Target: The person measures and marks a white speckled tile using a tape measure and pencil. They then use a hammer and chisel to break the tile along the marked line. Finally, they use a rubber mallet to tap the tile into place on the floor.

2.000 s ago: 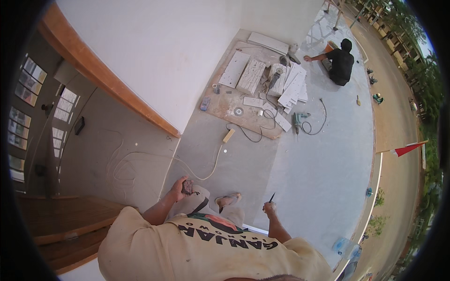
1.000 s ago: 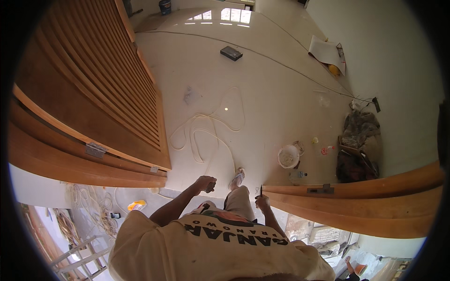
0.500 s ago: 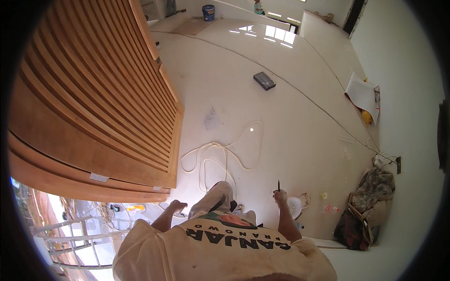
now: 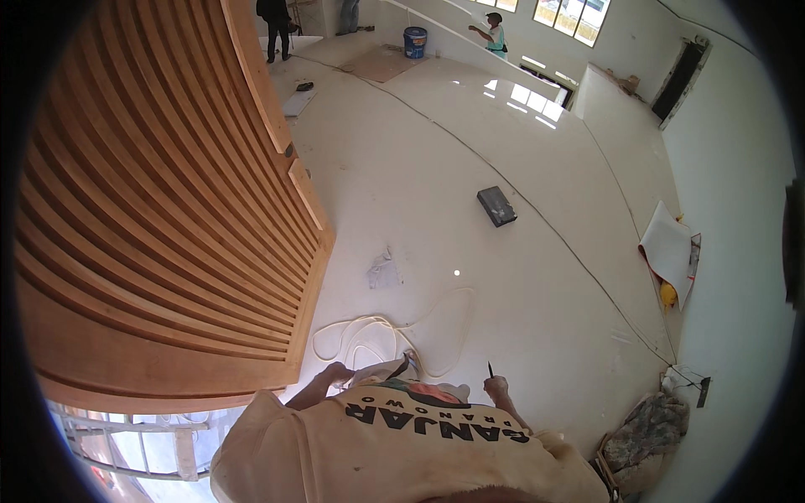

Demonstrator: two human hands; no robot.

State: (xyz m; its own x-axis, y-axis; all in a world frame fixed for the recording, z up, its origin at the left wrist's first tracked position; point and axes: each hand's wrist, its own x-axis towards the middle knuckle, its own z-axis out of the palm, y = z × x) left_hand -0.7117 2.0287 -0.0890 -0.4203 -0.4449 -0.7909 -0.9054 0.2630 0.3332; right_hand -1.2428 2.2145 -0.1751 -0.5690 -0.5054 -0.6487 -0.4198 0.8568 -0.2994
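My right hand (image 4: pixel 496 388) is closed around a slim dark pointed tool (image 4: pixel 491 369), its tip sticking out forward, away from me. Too little of it shows to tell its exact kind. My left hand (image 4: pixel 338 374) hangs beside my leg, near the lower corner of a slatted wooden door (image 4: pixel 168 201). It appears to hold nothing, with its fingers loosely apart. On the floor just ahead of me lies a loosely coiled cream cable (image 4: pixel 369 321).
A dark grey box (image 4: pixel 497 206) and a crumpled clear plastic piece (image 4: pixel 385 270) lie ahead. A long thin cable (image 4: pixel 470 149) crosses the floor. Camouflage cloth (image 4: pixel 646 440) and a white sheet (image 4: pixel 668 250) lie along the right wall. People stand beyond a blue bucket (image 4: pixel 415 42).
The view has tilted up, showing more of the far room and people there. I have stepped forward toward the coiled cable. The pointed tool stays in my right hand.
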